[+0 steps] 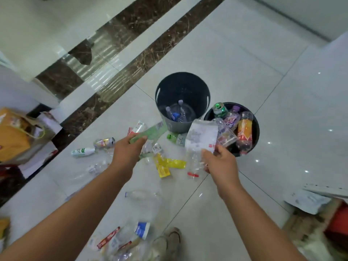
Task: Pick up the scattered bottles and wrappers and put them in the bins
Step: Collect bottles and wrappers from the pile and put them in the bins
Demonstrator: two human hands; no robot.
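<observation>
My left hand [128,151] grips a green wrapper [150,131] that points toward the grey bin [163,87]. A white wrapper [202,135] is pinched in my right hand [220,161], held up beside the black bin [257,127]. Clear bottles lie at the bottom of the grey bin. The black bin is filled with several colourful bottles and a green can [220,109]. On the floor between my hands lie yellow wrappers [165,165], a clear bottle with a red cap ring [194,162] and a green-capped bottle [176,138].
More litter lies on the white tile floor: a crushed can [104,142], a small white bottle [82,151], clear bottles [143,194] and wrappers with a blue-white cup [142,229] near my shoe [174,240]. A paper bag [17,134] sits left, boxes at the right.
</observation>
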